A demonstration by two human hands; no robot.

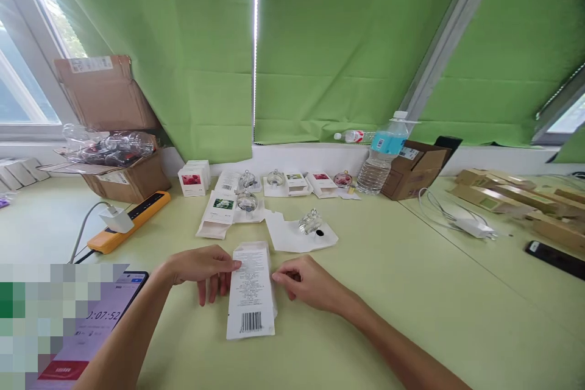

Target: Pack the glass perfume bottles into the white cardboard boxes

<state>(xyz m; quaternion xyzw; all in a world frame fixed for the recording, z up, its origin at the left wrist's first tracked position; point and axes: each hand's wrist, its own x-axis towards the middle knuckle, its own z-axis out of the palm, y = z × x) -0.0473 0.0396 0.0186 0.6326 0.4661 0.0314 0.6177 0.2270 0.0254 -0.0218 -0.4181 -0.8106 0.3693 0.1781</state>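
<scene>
A white printed carton [251,292] with a barcode near its lower edge is in front of me, tilted up from the table. My left hand [208,271] grips its left edge, thumb over the printed face and the other fingers bent down beside it. At the right edge, the curled fingers of my right hand [306,283] pinch the carton's side; their exact contact is partly hidden. Just beyond, a clear glass bottle [310,222] lies on an unfolded white paper insert [287,239], with a small black disc [320,233] next to it.
Farther back stand a white box with a flower picture [219,210], round glass bottles [247,200] and several more small boxes. On the left are an orange power strip [130,222], a phone [105,317] and an open cardboard box [123,180]. A large water bottle [377,161] stands right of centre.
</scene>
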